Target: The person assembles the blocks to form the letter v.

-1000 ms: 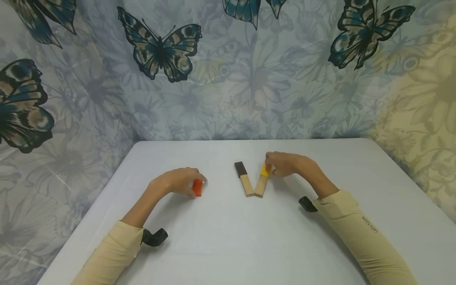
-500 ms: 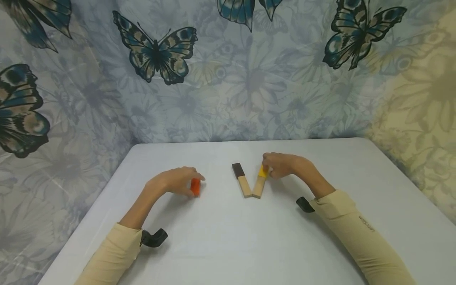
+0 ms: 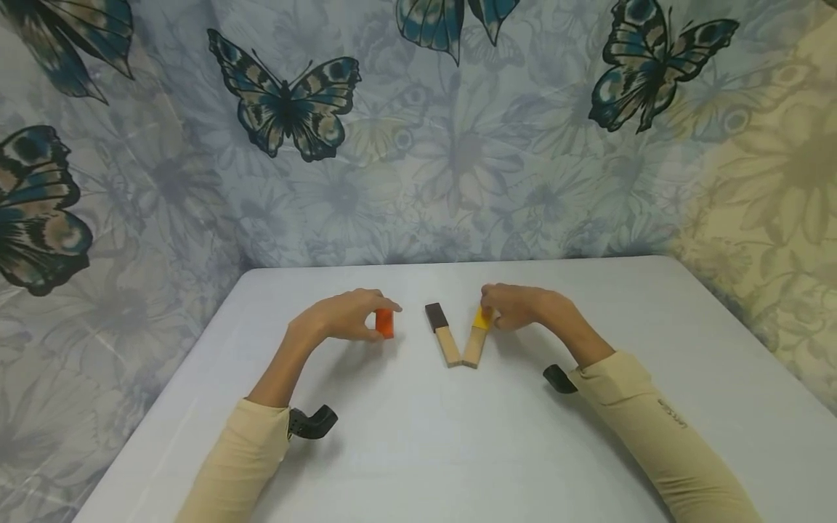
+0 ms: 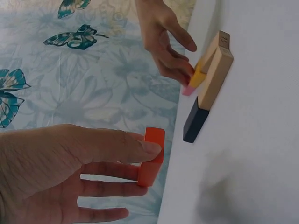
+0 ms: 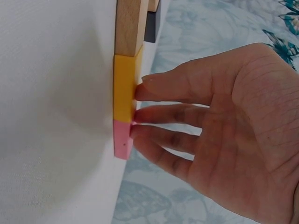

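Between thumb and fingers, my left hand pinches an orange block, held above the table in the left wrist view. My right hand rests its fingertips on the side of a yellow block and a pink block; its thumb stands apart in the left wrist view. The pink one is hidden under the hand in the head view. A wooden block continues the yellow end. Another wooden block meets it at the near tip, forming a V, with a dark block at its far end.
The blocks lie on a white table whose far edge meets a butterfly-patterned cloth backdrop. Black wrist-worn devices sit under both sleeves, the left one and the right one.
My left hand has lifted the orange block off the table and carried it right and slightly away, towards the dark block. The right hand has stayed at the yellow block.
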`<state>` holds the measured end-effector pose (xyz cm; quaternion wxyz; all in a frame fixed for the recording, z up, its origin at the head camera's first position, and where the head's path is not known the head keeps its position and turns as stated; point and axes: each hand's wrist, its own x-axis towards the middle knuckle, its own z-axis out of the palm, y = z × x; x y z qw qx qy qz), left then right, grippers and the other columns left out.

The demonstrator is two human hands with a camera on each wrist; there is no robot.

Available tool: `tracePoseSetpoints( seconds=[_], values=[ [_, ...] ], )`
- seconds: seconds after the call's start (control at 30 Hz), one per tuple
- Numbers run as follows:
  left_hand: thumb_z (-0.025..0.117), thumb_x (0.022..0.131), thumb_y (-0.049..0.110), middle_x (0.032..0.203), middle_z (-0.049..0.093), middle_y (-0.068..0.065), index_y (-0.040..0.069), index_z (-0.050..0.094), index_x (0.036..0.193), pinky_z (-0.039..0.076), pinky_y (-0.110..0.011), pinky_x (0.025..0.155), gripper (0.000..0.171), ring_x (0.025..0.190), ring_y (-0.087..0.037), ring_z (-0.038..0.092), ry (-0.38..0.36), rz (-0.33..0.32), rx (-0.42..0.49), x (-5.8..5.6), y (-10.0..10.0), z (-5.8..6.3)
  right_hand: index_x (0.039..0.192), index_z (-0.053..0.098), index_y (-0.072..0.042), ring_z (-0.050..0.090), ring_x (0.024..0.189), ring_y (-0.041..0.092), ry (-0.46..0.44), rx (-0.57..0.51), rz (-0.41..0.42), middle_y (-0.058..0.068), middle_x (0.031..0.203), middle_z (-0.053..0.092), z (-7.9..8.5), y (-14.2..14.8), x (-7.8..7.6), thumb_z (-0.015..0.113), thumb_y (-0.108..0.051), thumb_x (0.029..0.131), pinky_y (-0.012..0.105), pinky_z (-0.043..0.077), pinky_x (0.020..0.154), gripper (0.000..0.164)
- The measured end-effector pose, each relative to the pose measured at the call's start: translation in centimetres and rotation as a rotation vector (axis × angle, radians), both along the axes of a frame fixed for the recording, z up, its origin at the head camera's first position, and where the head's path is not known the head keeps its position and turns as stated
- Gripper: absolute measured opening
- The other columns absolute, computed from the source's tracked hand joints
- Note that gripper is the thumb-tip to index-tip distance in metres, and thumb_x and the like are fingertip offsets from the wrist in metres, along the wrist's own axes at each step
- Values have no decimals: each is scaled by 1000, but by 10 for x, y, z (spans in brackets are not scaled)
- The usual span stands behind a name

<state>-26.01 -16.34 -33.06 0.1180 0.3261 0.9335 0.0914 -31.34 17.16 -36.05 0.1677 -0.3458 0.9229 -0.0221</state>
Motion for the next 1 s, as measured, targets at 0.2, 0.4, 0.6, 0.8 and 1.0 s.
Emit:
tracePoseSetpoints(
  seconds=[0.2, 0.4, 0.6, 0.8, 1.0],
  values=[
    [73, 96, 18, 129, 68, -6, 16, 60, 148, 53, -46, 109, 54, 122, -25, 62, 24, 6, 13, -11, 13, 8, 116, 73, 0, 62, 110, 27, 10, 8, 5, 14, 123, 63, 2, 1, -1, 63, 0, 89, 45, 56, 102, 29],
    [72, 96, 17, 133, 67, -9, 13, 60, 148, 53, -47, 110, 54, 123, -26, 62, 62, 12, 61, -25, 25, 5, 115, 74, 0, 63, 110, 27, 5, 10, 22, 14, 122, 63, 1, 2, -2, 64, 0, 88, 45, 56, 102, 29],
    [70, 96, 19, 134, 68, -11, 10, 61, 147, 51, -48, 111, 52, 127, -29, 61, 102, 22, 94, -42, 31, -3, 114, 74, 0, 62, 106, 25, 11, 1, 36, 13, 119, 64, -1, 1, -3, 63, 2, 87, 44, 56, 100, 29],
    [70, 97, 19, 133, 68, -13, 7, 61, 146, 51, -48, 110, 51, 124, -30, 61, 118, 23, 117, -62, 35, -14, 116, 74, -1, 61, 109, 25, -6, 18, 27, 13, 122, 63, -2, -2, -1, 62, 1, 88, 44, 55, 103, 31],
    [71, 97, 22, 138, 67, -14, 7, 61, 146, 48, -50, 115, 51, 131, -32, 59, 126, 21, 145, -82, 45, -25, 115, 75, -2, 62, 108, 25, 1, 16, 6, 13, 121, 64, -2, -1, 1, 63, 1, 88, 45, 55, 104, 30]
  ],
)
